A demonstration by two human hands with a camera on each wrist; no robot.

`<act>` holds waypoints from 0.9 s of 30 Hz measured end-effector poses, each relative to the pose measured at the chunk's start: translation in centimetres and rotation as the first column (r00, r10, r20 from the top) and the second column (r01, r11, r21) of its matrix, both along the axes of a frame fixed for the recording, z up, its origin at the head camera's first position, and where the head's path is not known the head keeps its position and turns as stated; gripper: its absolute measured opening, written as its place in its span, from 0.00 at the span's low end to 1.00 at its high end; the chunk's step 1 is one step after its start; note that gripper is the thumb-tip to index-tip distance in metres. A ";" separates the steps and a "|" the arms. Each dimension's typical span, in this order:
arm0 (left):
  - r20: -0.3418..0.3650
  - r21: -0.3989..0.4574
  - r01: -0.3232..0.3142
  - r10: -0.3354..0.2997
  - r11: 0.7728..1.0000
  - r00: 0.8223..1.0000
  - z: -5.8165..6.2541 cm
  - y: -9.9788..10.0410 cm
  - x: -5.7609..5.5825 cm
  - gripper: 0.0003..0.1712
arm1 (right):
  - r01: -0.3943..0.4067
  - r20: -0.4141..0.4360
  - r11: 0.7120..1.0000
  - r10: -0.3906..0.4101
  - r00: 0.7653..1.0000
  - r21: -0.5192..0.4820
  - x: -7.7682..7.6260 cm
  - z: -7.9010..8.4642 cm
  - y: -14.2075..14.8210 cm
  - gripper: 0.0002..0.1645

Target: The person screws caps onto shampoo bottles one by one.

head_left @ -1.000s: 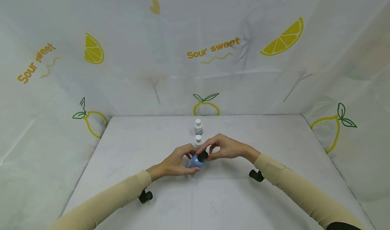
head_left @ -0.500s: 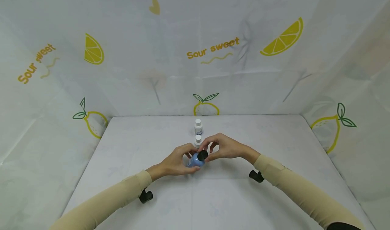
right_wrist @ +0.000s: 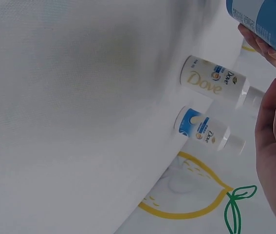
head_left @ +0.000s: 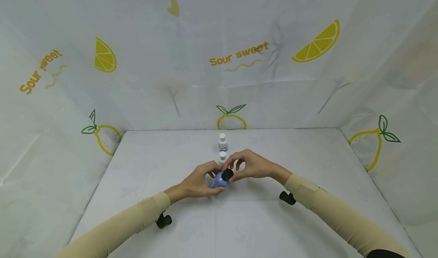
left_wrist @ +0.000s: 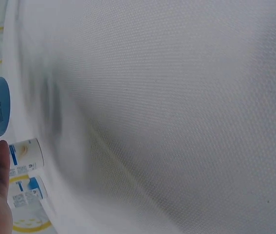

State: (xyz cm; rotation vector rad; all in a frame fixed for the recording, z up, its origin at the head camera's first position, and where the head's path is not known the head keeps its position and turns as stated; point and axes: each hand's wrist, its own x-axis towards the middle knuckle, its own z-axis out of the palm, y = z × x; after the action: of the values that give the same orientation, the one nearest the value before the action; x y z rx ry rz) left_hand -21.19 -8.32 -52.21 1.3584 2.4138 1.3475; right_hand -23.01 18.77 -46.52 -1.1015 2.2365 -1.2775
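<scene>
My left hand grips a blue bottle round its body, holding it tilted over the table. The bottle's black cap leans up to the right. Thumb and forefinger of my right hand pinch the cap, with the other fingers bent above it. In the left wrist view the base of the blue bottle faces the camera, raised off the table. The right wrist view shows its printed side at the top corner; the cap is out of that view.
Two white Dove bottles with white caps stand in a line behind the hands: the nearer bottle, partly covered by the fingers, and the farther bottle. A white table ends at a cloth wall with lemon prints.
The thumb and forefinger of my right hand have shifted slightly to the left round the cap, which has turned a little. The left hand and the white bottles stay where they were.
</scene>
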 end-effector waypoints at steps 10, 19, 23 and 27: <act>0.000 -0.001 0.000 0.000 1.000 1.000 0.2 0.1 0.0 0.28 | 0.020 -0.014 1.000 -0.020 1.000 0.013 0.1 0.2 0.1 0.21; 0.010 -0.013 -0.015 0.015 1.000 1.000 0.1 0.4 -0.1 0.29 | 0.033 -0.032 0.999 -0.033 0.999 0.001 0.3 0.4 0.0 0.20; 0.029 -0.031 -0.040 0.041 0.999 0.999 0.0 0.5 0.0 0.30 | 0.048 -0.032 0.999 -0.047 0.998 0.006 0.3 0.2 0.0 0.21; 0.034 -0.038 -0.051 0.052 0.998 0.998 0.1 0.6 0.0 0.31 | 0.059 -0.053 0.998 -0.059 0.997 -0.001 0.5 0.3 0.1 0.21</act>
State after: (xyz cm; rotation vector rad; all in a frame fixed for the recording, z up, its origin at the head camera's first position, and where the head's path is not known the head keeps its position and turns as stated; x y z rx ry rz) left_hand -21.17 -7.73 -52.15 1.2624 2.4545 1.3199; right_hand -22.54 18.86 -46.26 -1.0892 2.3235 -1.2854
